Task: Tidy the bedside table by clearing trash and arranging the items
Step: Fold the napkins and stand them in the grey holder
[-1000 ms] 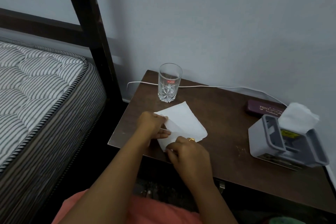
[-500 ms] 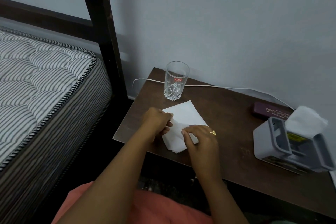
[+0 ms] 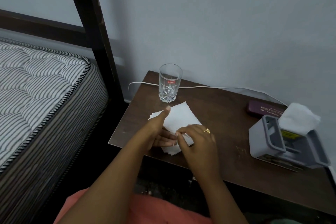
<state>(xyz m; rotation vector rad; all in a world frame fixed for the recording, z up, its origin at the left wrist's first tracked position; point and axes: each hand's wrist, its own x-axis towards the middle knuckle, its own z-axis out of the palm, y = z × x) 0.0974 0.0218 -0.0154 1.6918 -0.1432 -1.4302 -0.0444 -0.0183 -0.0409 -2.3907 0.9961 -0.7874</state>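
Note:
A white tissue [image 3: 181, 117] lies partly folded on the dark wooden bedside table [image 3: 225, 120], near its front left corner. My left hand [image 3: 158, 132] rests flat on the tissue's left part, thumb stretched toward the glass. My right hand [image 3: 198, 142], with a gold ring, pinches the tissue's near right edge between thumb and fingers. A clear cut glass [image 3: 170, 82] stands upright just behind the tissue.
A grey tissue holder [image 3: 283, 142] with a white tissue [image 3: 298, 116] sticking out sits at the table's right. A maroon spectacle case [image 3: 263, 110] lies behind it. A white cable [image 3: 218, 87] runs along the wall. A striped mattress [image 3: 36, 87] and a dark bedpost [image 3: 94, 29] are on the left.
My right hand moved up from the tissue's near corner and folded the sheet over. My left hand went from pinching the left edge to pressing flat with the thumb out.

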